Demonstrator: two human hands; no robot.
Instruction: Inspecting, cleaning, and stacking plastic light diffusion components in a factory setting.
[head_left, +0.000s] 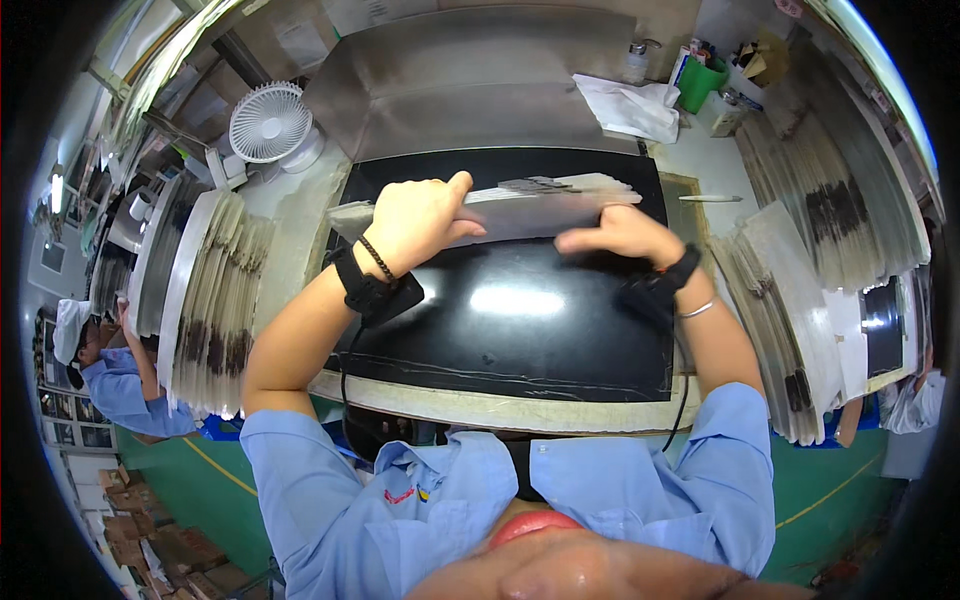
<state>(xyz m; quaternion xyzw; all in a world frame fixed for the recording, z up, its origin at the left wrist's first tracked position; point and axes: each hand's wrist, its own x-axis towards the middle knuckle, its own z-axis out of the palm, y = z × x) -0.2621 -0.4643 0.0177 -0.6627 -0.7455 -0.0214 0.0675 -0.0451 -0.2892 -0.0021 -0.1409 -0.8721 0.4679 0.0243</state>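
Observation:
A stack of thin, translucent whitish sheets (pixel 525 214) is held on edge, tilted, above a black work surface (pixel 520 345). Dark grey marks show along part of its upper edge. My left hand (pixel 420 222) is closed round the stack's left part, thumb and a finger on the side toward me. At the right end, my right hand (pixel 632 236) grips the lower corner, with its thumb pointing left; this hand is slightly blurred. Some fingertips of both hands are hidden by the sheets.
More sheet stacks stand on the left (pixel 215 300) and right (pixel 775 310). A white fan (pixel 270 124) sits back left; a metal panel (pixel 480 95) rises behind. Back right are white paper (pixel 632 106), a green cup (pixel 702 84) and a pen (pixel 711 198). Another person (pixel 125 385) is far left.

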